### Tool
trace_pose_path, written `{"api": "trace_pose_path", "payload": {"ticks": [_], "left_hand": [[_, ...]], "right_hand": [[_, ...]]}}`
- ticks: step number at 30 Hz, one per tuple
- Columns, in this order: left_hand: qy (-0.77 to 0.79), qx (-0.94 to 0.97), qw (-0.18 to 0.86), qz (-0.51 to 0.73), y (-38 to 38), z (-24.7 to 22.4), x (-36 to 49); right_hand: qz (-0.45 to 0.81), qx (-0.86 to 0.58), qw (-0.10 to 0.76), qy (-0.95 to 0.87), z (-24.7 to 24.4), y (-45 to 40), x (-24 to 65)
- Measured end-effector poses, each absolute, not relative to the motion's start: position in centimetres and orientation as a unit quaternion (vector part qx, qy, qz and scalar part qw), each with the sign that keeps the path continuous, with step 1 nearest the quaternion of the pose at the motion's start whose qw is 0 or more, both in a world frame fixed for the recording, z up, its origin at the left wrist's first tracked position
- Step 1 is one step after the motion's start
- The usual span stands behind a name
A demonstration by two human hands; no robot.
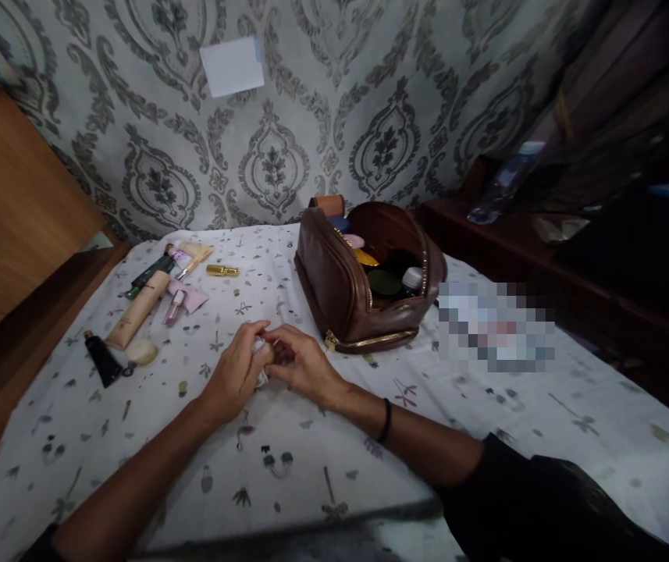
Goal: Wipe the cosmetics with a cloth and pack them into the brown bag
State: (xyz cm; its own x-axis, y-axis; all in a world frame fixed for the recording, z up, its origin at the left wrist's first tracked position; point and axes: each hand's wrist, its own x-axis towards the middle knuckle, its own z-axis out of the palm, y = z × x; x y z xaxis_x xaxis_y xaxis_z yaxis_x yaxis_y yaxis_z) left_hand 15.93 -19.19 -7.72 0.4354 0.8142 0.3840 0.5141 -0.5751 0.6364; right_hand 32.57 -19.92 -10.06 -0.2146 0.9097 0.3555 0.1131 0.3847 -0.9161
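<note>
Close together above the printed sheet, my left hand [229, 373] and my right hand [307, 365] meet around a small whitish item [261, 379]. My left fingers are wrapped about it, hiding most of its shape. The thumb and fingertips of my right hand pinch at its right side. What kind of thing it is I cannot make out. Just beyond my right hand stands a brown leather toiletry bag [334, 285], its zipped top open. Inside it show a white-capped bottle [412, 279], a dark green round lid [383, 282] and something yellow [365, 257].
Left on the sheet [322, 460] lie a beige tube [138, 310], a black tube [102, 359], a cream round piece [143, 352], a small pink bottle [175, 307], a brush [193, 263] and a gold tube [222, 271]. A blurred-out item [495, 328] lies right; a plastic bottle [503, 183] sits behind.
</note>
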Motion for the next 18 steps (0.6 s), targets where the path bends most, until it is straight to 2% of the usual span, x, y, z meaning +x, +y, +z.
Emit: {"api": "trace_pose_path", "payload": {"ticks": [6, 10, 13, 18], "left_hand": [[0.462, 0.740, 0.373, 0.317, -18.5, -6.5, 15.4], [0.482, 0.687, 0.431, 0.330, -18.1, -6.5, 15.3], [0.501, 0.672, 0.399, 0.372, -18.4, -6.7, 15.5], [0.498, 0.726, 0.272, 0.389, -19.5, -6.6, 16.0]], "right_hand": [[0.342, -0.315, 0.453, -0.761, -9.9, -20.5, 33.0], [0.369, -0.313, 0.469, -0.739, -10.3, -20.6, 32.7], [0.410, -0.358, 0.483, -0.686, -10.1, -20.5, 32.4], [0.441, -0.418, 0.428, -0.669, -9.4, -20.5, 32.3]]}}
